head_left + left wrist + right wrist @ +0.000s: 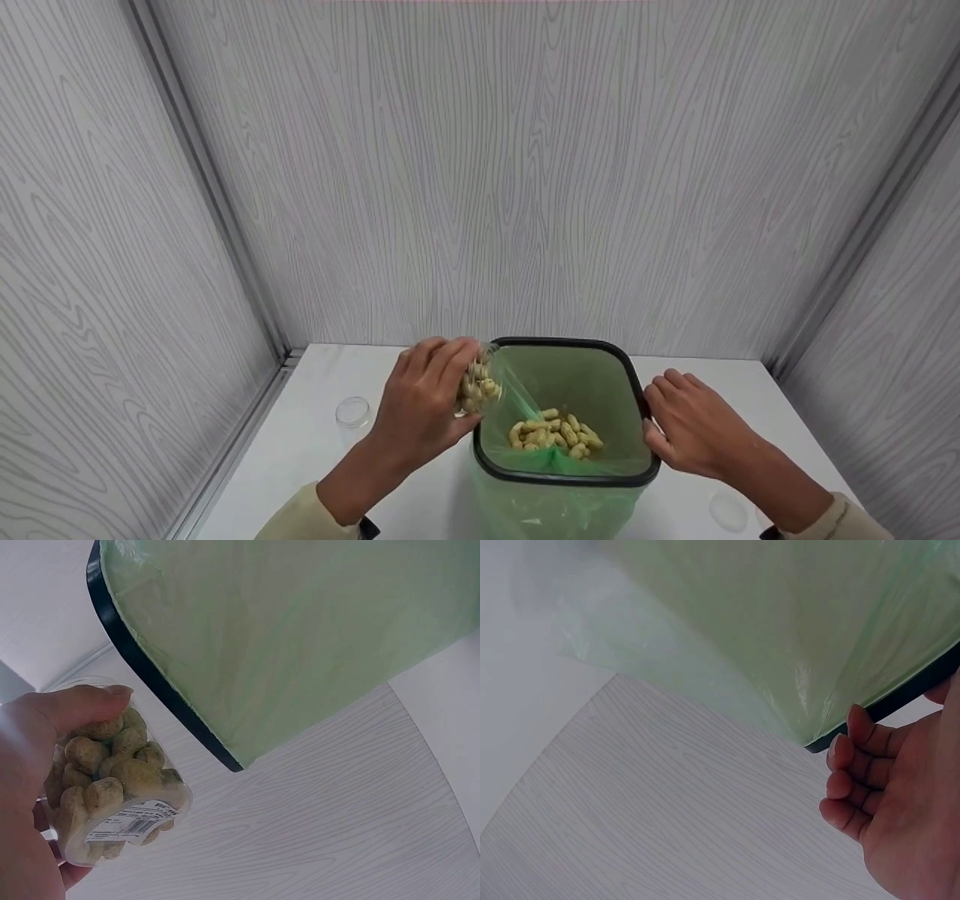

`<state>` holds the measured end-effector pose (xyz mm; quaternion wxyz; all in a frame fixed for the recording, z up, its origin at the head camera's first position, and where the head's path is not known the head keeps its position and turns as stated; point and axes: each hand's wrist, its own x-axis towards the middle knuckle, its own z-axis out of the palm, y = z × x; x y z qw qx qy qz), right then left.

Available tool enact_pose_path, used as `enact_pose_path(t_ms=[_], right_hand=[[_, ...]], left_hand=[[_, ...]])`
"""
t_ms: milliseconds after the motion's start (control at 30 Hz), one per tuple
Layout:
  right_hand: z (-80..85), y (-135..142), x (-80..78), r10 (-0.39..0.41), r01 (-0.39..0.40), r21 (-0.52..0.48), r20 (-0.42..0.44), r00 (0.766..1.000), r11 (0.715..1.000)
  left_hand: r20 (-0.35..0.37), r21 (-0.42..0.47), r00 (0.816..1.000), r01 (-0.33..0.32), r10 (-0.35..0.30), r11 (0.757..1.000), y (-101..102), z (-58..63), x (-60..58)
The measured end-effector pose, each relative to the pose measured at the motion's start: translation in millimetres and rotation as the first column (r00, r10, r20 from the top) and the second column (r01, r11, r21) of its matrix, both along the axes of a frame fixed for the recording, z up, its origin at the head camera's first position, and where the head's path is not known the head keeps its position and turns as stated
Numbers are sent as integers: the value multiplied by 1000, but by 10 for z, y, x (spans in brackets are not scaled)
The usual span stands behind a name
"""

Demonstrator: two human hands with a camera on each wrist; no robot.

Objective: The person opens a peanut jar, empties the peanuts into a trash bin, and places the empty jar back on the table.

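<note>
My left hand (424,401) grips a clear plastic jar (481,384) of unshelled peanuts, tilted beside the bin's left rim. In the left wrist view the thumb lies across the jar, and a printed label (131,822) shows on its base. A bin with a black rim (566,478) and a green liner bag (592,367) stands between the hands. Peanuts (559,435) lie in a pile inside it. At the bin's right side my right hand (694,427) holds the rim, fingers curled at its edge in the right wrist view.
A small clear round container (352,412) stands on the white table (315,375) left of my left hand. Near my right forearm lies a clear round disc (728,511). Wood-patterned panels (480,187) enclose the table at the back and both sides.
</note>
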<state>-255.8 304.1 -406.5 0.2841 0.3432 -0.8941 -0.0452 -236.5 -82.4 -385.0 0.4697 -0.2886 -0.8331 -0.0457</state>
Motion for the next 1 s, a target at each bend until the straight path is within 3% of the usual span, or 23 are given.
enact_pose_path(t_ms=[367, 1000], right_hand=[[31, -13, 5, -54, 53, 18, 79, 995, 998], [10, -25, 24, -79, 78, 10, 116, 990, 997]], left_hand=[[-38, -57, 999, 8, -10, 998, 73, 5, -42], [-108, -85, 993, 41, -50, 996, 140, -29, -89]])
